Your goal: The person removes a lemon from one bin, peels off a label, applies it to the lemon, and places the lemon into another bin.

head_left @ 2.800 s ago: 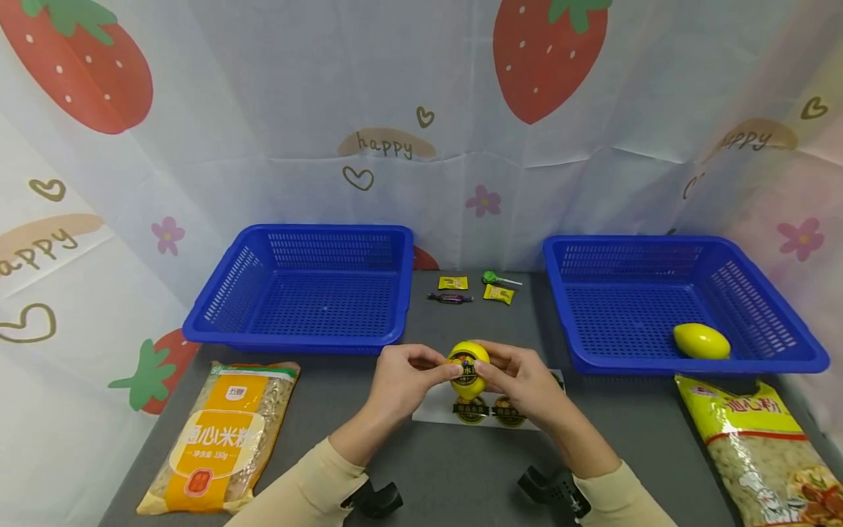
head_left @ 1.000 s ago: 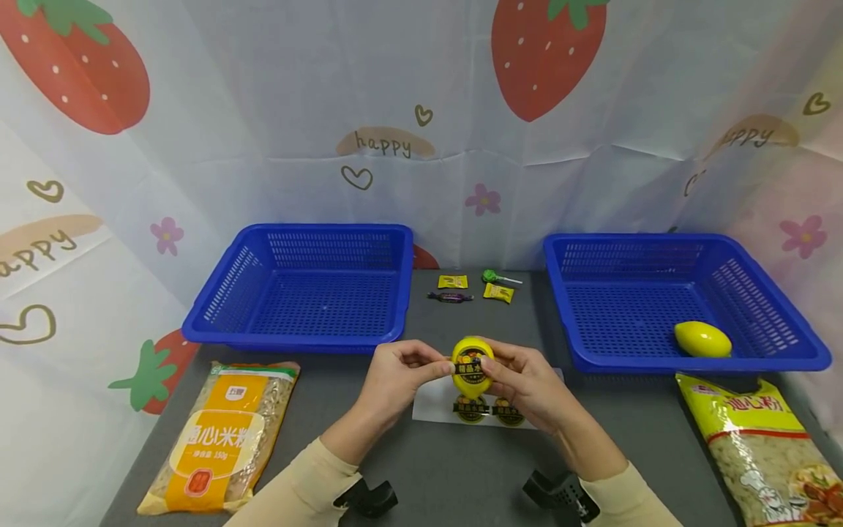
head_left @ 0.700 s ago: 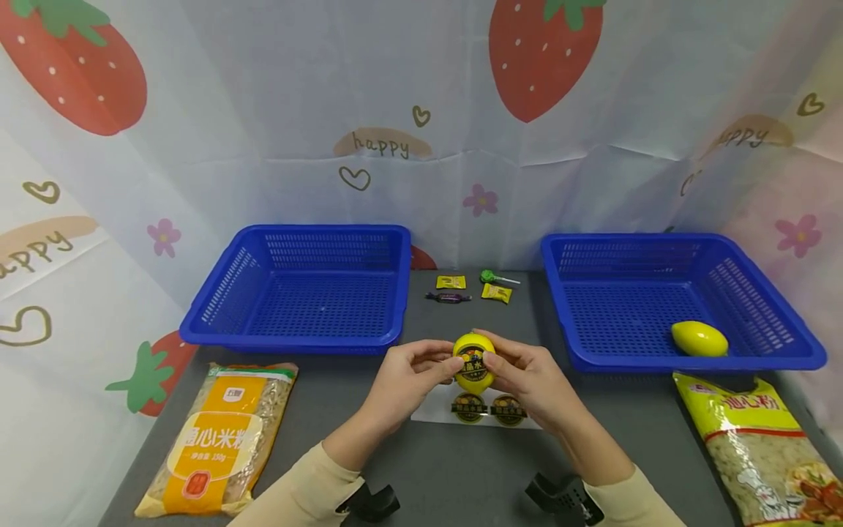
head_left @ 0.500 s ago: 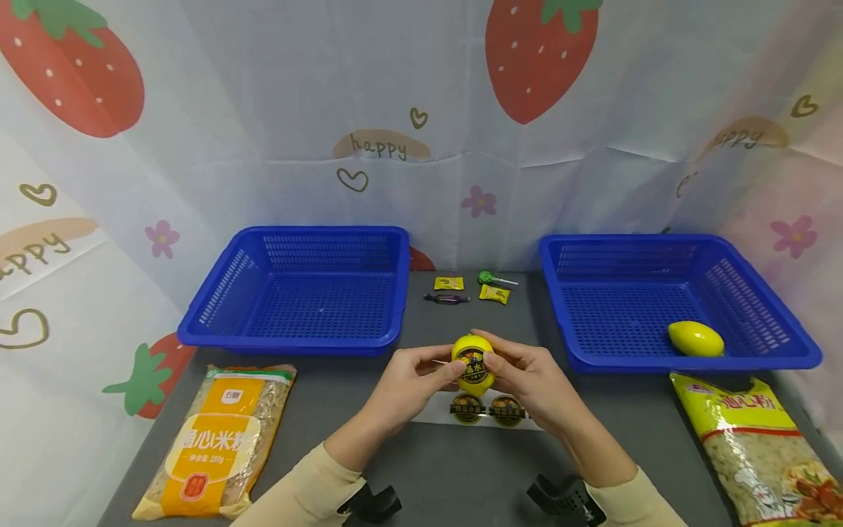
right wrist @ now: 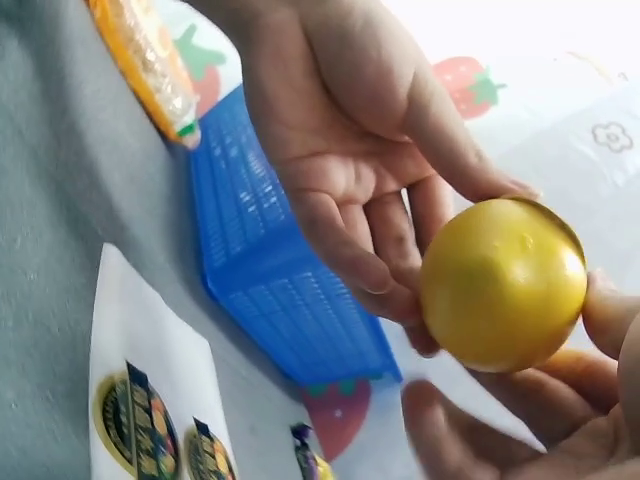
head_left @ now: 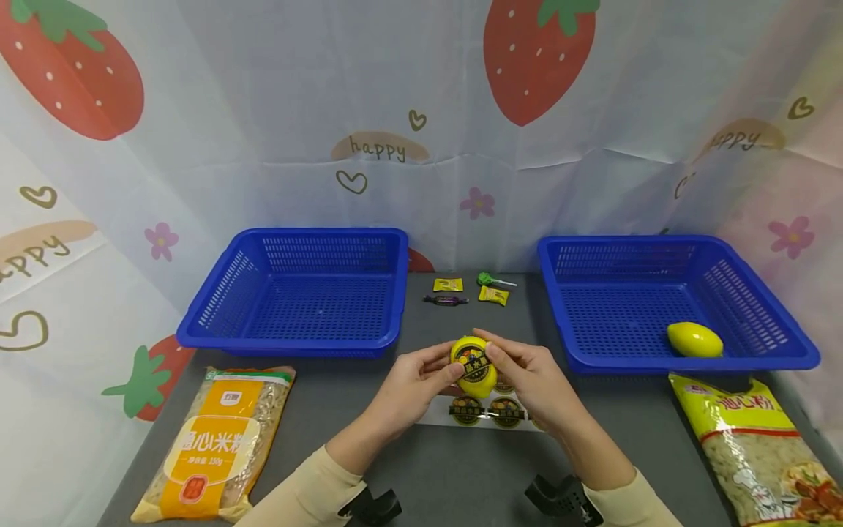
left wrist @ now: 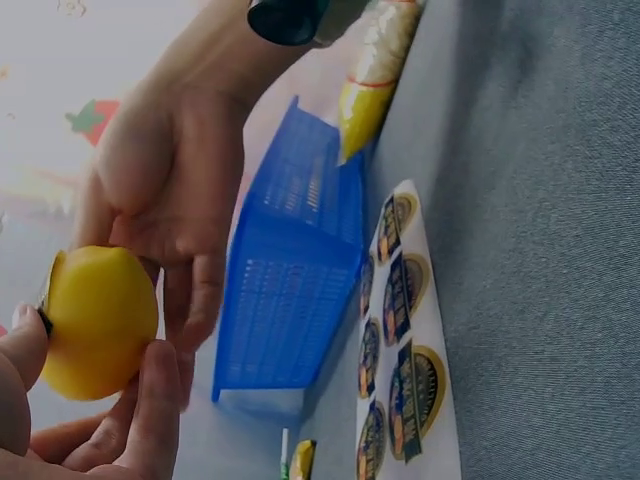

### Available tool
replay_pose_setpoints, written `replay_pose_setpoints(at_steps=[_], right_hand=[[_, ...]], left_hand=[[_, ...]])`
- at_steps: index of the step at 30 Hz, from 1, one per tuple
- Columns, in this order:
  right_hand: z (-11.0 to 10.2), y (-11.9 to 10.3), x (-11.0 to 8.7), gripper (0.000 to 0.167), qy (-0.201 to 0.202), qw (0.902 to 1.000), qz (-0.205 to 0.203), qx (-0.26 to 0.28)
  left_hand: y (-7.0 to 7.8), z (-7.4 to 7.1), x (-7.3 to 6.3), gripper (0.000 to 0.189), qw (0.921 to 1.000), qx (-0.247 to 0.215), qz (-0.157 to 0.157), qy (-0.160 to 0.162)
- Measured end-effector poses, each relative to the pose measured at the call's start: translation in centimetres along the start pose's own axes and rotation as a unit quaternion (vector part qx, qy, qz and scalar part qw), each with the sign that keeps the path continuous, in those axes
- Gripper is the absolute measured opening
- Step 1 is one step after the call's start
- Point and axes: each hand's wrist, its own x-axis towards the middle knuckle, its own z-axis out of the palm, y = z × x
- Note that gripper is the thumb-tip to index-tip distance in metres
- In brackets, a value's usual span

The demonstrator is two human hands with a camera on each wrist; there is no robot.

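Both hands hold a yellow lemon (head_left: 486, 388) above the middle of the table. A round black-and-gold sticker (head_left: 473, 361) is on the side of the lemon that faces the head camera. My left hand (head_left: 407, 384) pinches the lemon from the left, its thumb at the sticker's left edge. From the right my right hand (head_left: 532, 375) grips it, with the thumb pressed at the sticker's upper right edge. In the left wrist view part of the sticker's edge stands slightly off the lemon (left wrist: 105, 325). Below the hands lies a white sheet of similar stickers (head_left: 461, 419), partly hidden by them.
Two blue baskets stand at the back, a left one (head_left: 293, 344) and a right one (head_left: 691, 364) with another lemon (head_left: 694, 339) inside. Several small sweets, including a purple one (head_left: 446, 300) and a green lollipop (head_left: 486, 279), lie between them. Food bags (head_left: 214, 446) (head_left: 757, 439) flank the table.
The left thumb has moved onto the sticker's left side from a pinch beside it. The lemon now tilts, and the right thumb has shifted up along the sticker's edge.
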Motion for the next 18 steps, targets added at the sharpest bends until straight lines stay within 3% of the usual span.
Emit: replay_pose_setpoints(at_steps=[4,10,18], right_hand=[[-0.9,-0.6,-0.2,0.05,0.035,0.9953,-0.029,-0.086],[-3.3,-1.3,-0.8,0.048,0.078,0.9873,-0.055,-0.127],[-7.2,-1.9,-1.6,0.05,0.137,0.9698,-0.072,-0.188]], left_hand=[[0.1,0.1,-0.1,0.05,1.0,0.0,0.005,-0.006],[0.2,0.1,-0.1,0.049,0.9999,-0.007,0.001,0.009],[0.3,0.2,0.0,0.05,0.9997,0.009,-0.008,0.023]])
